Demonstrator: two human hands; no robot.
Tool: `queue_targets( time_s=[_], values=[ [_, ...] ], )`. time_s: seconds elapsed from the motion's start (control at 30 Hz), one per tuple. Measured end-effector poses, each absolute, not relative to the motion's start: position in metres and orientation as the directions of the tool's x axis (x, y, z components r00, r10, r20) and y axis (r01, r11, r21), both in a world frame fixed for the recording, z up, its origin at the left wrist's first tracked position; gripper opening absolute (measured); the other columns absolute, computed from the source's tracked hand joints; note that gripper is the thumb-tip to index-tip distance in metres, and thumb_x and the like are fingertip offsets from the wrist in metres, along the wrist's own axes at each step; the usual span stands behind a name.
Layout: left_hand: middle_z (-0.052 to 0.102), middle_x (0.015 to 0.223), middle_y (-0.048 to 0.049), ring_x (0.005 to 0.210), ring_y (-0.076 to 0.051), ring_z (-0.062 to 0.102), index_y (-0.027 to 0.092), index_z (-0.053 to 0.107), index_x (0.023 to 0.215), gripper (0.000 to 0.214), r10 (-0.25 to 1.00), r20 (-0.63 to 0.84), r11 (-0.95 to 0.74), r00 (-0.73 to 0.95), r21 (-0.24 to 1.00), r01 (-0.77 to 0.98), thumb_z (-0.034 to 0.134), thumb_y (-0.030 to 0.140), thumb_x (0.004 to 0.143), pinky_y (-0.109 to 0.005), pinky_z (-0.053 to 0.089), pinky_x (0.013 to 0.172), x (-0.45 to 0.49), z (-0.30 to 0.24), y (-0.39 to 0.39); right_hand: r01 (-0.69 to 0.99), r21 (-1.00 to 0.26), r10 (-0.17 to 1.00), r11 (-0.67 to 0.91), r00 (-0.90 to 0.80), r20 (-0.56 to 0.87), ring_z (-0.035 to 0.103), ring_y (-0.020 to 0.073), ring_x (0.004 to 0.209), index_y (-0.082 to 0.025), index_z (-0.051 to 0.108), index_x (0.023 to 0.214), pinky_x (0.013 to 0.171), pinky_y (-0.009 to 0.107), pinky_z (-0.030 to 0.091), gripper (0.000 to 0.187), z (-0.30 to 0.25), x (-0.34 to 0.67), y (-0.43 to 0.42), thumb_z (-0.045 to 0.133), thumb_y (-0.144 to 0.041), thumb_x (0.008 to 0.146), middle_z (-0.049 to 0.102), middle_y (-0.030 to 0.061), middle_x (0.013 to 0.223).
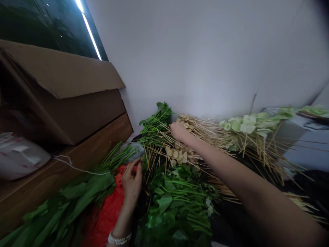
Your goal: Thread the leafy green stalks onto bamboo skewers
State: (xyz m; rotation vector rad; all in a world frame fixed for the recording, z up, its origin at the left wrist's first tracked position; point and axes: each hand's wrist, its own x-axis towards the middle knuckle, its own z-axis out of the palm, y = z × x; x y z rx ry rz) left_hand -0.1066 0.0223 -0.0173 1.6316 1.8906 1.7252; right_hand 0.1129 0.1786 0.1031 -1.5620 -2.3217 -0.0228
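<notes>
My right hand (178, 132) reaches far forward with its fingers closed among thin bamboo skewers (162, 134) at the edge of a bunch of leafy greens (151, 125). Its fingertips are partly hidden, so how many sticks it grips is unclear. Skewered pale round slices (177, 155) lie right below that hand, with more slices (185, 120) behind it. Lower left, my left hand (132, 180) hovers over a red plastic bag (109, 212), fingers bent and slightly apart, nothing visible between them. Beside it are cut green stems (119, 156) and a clear plastic bag (136, 148).
A large heap of leafy greens (177, 206) fills the front middle. Skewered pale green leaves (249, 125) lie at right. On the left are long leaves (74, 199), a wooden ledge (108, 137), a cardboard box (84, 113) and a white container (23, 156). A wall (200, 61) stands behind.
</notes>
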Motion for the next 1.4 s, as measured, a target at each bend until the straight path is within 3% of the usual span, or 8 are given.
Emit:
queue_targets(
  time_s=[0.1,0.23,0.4,0.57,0.77,0.9,1.13,1.4],
  values=[
    [0.072,0.103,-0.0085,0.091,-0.023,0.066,0.019,0.072,0.108,0.037,0.733,0.549,-0.229,-0.402,0.756,0.613,0.056,0.045,0.088,-0.034,0.049,0.084,-0.108,-0.02,0.025,0.889,-0.155,0.856,0.431,-0.349,0.381,0.063,0.0266,0.103,-0.012,0.068,0.106,0.088,0.037,0.047,0.024,0.12,0.128,0.157,0.047,-0.02,0.098,0.068,0.017,0.11],
    [0.072,0.1,-0.0083,0.087,-0.022,0.066,0.018,0.072,0.108,0.037,0.732,0.554,-0.236,-0.396,0.752,0.616,0.056,0.045,0.087,-0.033,0.05,0.079,-0.106,-0.022,0.027,0.882,-0.175,0.819,0.438,-0.311,0.483,0.062,0.0239,0.104,-0.016,0.067,0.114,0.088,0.033,0.043,0.031,0.128,0.172,0.119,0.04,-0.022,0.1,0.069,0.0126,0.115],
    [0.072,0.101,-0.0078,0.085,-0.021,0.066,0.018,0.072,0.109,0.037,0.724,0.559,-0.231,-0.403,0.748,0.623,0.058,0.044,0.086,-0.032,0.051,0.078,-0.105,-0.024,0.031,0.803,-0.321,0.759,0.502,-0.232,0.608,0.066,0.0206,0.089,-0.017,0.073,0.101,0.082,0.03,0.044,0.024,0.093,0.228,0.059,0.05,-0.02,0.095,0.075,0.0074,0.097],
    [0.073,0.1,-0.0072,0.094,-0.022,0.067,0.018,0.074,0.103,0.032,0.769,0.562,-0.28,-0.305,0.725,0.63,0.06,0.041,0.085,-0.033,0.049,0.085,-0.098,-0.007,0.031,0.818,-0.379,0.879,0.433,-0.291,0.378,0.067,0.0182,0.09,-0.019,0.075,0.095,0.082,0.026,0.045,0.02,0.045,0.261,0.016,0.055,-0.02,0.092,0.076,0.0045,0.098],
    [0.072,0.086,-0.0037,0.081,-0.019,0.066,0.022,0.077,0.092,0.024,0.888,0.41,-0.447,0.211,0.654,0.61,0.063,0.04,0.085,-0.028,0.049,0.076,-0.064,0.03,0.009,0.911,-0.353,0.962,0.212,-0.132,0.238,0.067,0.0203,0.09,-0.016,0.075,0.095,0.078,0.027,0.044,0.023,0.017,0.309,0.0,0.052,-0.016,0.089,0.076,0.0078,0.097],
    [0.072,0.088,-0.0036,0.084,-0.018,0.067,0.023,0.077,0.09,0.017,0.83,0.203,-0.514,0.519,0.637,0.574,0.065,0.034,0.085,-0.027,0.049,0.078,-0.04,0.029,-0.005,0.942,-0.302,0.988,0.145,-0.121,0.097,0.066,0.0177,0.079,-0.02,0.076,0.082,0.068,0.024,0.041,0.02,0.007,0.329,-0.008,0.057,-0.015,0.082,0.076,0.0032,0.084],
    [0.072,0.094,-0.0041,0.092,-0.021,0.066,0.027,0.077,0.095,0.016,0.798,0.162,-0.567,0.581,0.532,0.629,0.066,0.027,0.085,-0.03,0.049,0.084,-0.026,0.008,-0.002,0.987,-0.14,0.996,0.074,-0.079,-0.033,0.064,0.0218,0.089,-0.018,0.076,0.084,0.068,0.025,0.04,0.02,-0.009,0.322,-0.012,0.056,-0.012,0.08,0.073,0.0099,0.087],
    [0.073,0.092,-0.0062,0.088,-0.023,0.068,0.027,0.077,0.093,0.016,0.768,0.127,-0.549,0.627,0.635,0.544,0.066,0.034,0.084,-0.032,0.051,0.081,-0.024,-0.001,0.007,0.997,-0.021,0.997,0.073,-0.073,-0.002,0.065,0.0235,0.094,-0.014,0.073,0.09,0.076,0.028,0.044,0.023,-0.01,0.313,-0.014,0.05,-0.012,0.089,0.071,0.0149,0.096]
  ],
)
